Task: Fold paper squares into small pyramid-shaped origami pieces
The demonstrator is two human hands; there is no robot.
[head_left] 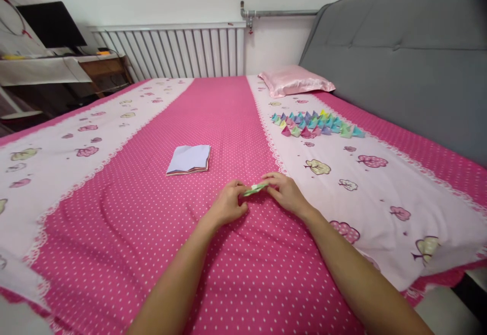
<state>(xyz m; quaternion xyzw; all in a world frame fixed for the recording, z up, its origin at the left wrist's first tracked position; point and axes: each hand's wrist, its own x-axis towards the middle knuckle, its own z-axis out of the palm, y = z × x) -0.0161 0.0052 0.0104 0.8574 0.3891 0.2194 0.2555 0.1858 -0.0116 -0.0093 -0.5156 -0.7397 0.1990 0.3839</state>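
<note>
Between my two hands is a small folded piece of green paper point(255, 189) with a white patch on top, held just above the pink dotted bedsheet. My left hand point(230, 202) pinches its left end, and my right hand point(286, 192) grips the right end. Parts of the paper are covered by my fingers. A stack of square paper sheets point(189, 159), pale lilac on top, lies on the sheet ahead and to the left. Further off to the right, several small folded paper boats point(312, 123) in blue, pink, green, yellow and purple stand in rows.
A pink pillow point(297, 80) lies at the far right of the bed, beside the grey padded headboard point(403, 56). Along the back wall runs a white radiator point(175, 51). A desk with a black monitor point(51, 25) stands at the far left.
</note>
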